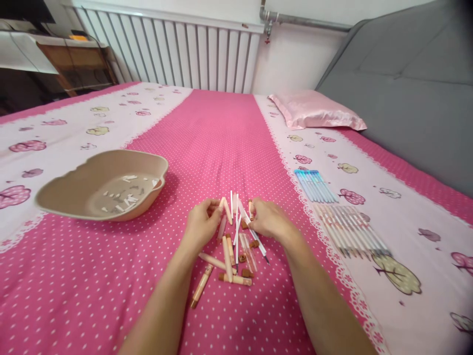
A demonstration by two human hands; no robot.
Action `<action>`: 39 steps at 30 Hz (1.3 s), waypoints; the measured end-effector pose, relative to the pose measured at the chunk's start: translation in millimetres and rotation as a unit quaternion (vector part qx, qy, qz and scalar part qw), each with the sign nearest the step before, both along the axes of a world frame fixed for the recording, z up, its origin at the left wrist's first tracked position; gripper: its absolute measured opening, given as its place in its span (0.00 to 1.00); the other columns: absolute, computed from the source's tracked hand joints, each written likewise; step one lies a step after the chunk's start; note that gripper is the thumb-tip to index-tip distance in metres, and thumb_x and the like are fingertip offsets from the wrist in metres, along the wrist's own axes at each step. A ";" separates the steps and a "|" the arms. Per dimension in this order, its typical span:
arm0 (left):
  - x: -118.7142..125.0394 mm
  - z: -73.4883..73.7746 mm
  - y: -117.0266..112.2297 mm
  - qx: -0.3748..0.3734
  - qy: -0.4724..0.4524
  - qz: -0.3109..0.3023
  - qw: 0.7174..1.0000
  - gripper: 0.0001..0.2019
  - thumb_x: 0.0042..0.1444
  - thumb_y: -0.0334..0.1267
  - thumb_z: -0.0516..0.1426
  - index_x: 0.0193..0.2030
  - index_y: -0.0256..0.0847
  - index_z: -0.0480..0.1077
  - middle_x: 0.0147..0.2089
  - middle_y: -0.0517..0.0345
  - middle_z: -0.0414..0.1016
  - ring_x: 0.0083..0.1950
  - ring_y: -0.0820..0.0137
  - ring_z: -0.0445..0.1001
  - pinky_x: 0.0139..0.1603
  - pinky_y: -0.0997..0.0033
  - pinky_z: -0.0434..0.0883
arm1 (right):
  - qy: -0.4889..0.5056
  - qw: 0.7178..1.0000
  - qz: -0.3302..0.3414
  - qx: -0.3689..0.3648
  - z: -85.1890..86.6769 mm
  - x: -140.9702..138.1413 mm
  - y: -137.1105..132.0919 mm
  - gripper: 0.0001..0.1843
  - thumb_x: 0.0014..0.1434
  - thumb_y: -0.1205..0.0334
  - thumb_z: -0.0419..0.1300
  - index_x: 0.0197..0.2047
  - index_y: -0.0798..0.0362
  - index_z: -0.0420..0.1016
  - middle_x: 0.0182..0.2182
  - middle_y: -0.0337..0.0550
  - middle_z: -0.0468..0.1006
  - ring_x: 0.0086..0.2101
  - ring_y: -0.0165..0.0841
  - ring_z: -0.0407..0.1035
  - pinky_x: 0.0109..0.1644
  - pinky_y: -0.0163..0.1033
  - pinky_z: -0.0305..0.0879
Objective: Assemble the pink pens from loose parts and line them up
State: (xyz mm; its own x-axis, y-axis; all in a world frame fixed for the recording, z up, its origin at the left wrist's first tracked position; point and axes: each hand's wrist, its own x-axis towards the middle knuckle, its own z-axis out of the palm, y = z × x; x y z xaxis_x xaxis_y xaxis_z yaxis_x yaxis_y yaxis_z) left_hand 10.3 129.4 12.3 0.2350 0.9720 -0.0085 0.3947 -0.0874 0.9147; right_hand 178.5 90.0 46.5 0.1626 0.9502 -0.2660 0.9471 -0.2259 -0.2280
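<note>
Loose pen parts lie in a pile on the bed between my two hands. My left hand [202, 223] is closed at the pile's left side, with its thumb and fingers on a cream pen barrel [223, 204]. On the other side, my right hand [270, 220] has its fingers closed on a cream-and-brown pen part [251, 209], mostly hidden by them. White pen refills [237, 236], clear tubes [248, 252] and brown caps [247, 273] are mixed together here. Nearer to me are a cream barrel [227, 259] and a brown-ended barrel [201, 287].
A beige basin [79, 190] with small white pieces inside stands at the left. To the right lie a row of blue-topped pens [316, 186] and a row of pale pens [353, 231]. A pink pillow [318, 109] rests by the grey headboard [406, 74].
</note>
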 end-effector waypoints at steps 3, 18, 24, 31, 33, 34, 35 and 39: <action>0.9 5.2 -1.9 -0.074 -0.117 0.016 0.990 0.12 0.50 0.42 0.57 0.37 0.35 0.70 0.26 0.60 0.71 0.24 0.75 0.66 0.24 0.76 0.62 | 0.027 1.000 -0.002 -0.008 6.3 6.2 -3.5 0.16 0.48 0.65 0.61 0.43 0.53 0.67 0.35 0.47 0.76 0.31 0.35 0.71 0.26 0.34 0.54; -1.0 20.1 -9.3 -0.165 -0.269 0.027 0.949 0.16 0.43 0.43 0.64 0.38 0.39 0.70 0.32 0.62 0.72 0.30 0.75 0.71 0.31 0.75 0.69 | 0.326 0.929 -0.022 0.174 33.4 20.2 -17.9 0.27 0.51 0.66 0.58 0.55 0.54 0.62 0.36 0.44 0.74 0.27 0.29 0.69 0.29 0.34 0.64; 11.9 23.1 -19.3 -0.065 -0.260 -0.047 0.962 0.12 0.46 0.42 0.63 0.36 0.38 0.72 0.34 0.58 0.74 0.34 0.74 0.72 0.36 0.75 0.68 | 0.416 0.866 -0.011 0.277 39.1 9.9 -18.2 0.39 0.52 0.68 0.56 0.65 0.44 0.46 0.40 0.43 0.72 0.25 0.26 0.68 0.27 0.33 0.67; 17.0 23.2 -26.4 -0.050 -0.248 -0.121 0.960 0.10 0.49 0.39 0.61 0.38 0.37 0.72 0.36 0.55 0.75 0.37 0.71 0.73 0.40 0.73 0.69 | 0.388 0.863 -0.006 0.325 57.2 -1.8 -27.8 0.41 0.56 0.68 0.54 0.67 0.37 0.39 0.45 0.42 0.71 0.27 0.26 0.69 0.32 0.35 0.70; 16.4 23.9 -27.3 -0.054 -0.245 -0.129 0.959 0.10 0.50 0.40 0.61 0.38 0.37 0.72 0.36 0.55 0.75 0.37 0.71 0.72 0.40 0.73 0.69 | 0.377 0.866 -0.006 0.328 59.7 -3.0 -29.2 0.41 0.55 0.68 0.54 0.67 0.37 0.39 0.46 0.42 0.71 0.28 0.26 0.70 0.33 0.35 0.71; 16.1 24.3 -27.6 -0.055 -0.245 -0.133 0.959 0.10 0.50 0.40 0.61 0.38 0.37 0.72 0.36 0.55 0.75 0.37 0.71 0.72 0.39 0.73 0.69 | 0.375 0.865 -0.005 0.335 60.3 -3.4 -29.6 0.42 0.55 0.68 0.54 0.67 0.36 0.39 0.47 0.42 0.71 0.28 0.26 0.70 0.33 0.34 0.71; 16.0 24.8 -28.0 -0.055 -0.247 -0.138 0.958 0.10 0.50 0.39 0.61 0.38 0.38 0.72 0.36 0.55 0.74 0.36 0.71 0.72 0.39 0.73 0.69 | 0.374 0.862 -0.004 0.343 60.4 -3.7 -29.9 0.42 0.55 0.68 0.55 0.67 0.36 0.39 0.48 0.42 0.70 0.28 0.26 0.70 0.33 0.34 0.70; 16.5 27.1 -29.1 -0.057 -0.245 -0.151 0.956 0.09 0.51 0.40 0.60 0.37 0.38 0.71 0.35 0.56 0.73 0.35 0.72 0.71 0.38 0.74 0.69 | 0.366 0.856 0.003 0.365 59.5 -4.3 -30.3 0.43 0.55 0.68 0.55 0.67 0.37 0.38 0.49 0.42 0.70 0.28 0.26 0.70 0.32 0.33 0.70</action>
State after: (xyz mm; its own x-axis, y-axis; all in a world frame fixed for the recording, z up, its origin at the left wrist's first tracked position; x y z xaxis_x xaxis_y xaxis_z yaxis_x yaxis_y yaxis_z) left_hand 26.8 100.3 39.4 0.5069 0.8589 0.0730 -0.1118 -0.0185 0.9936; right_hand 174.3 59.8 106.0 0.2004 0.9072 0.3699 0.4901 0.2341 -0.8396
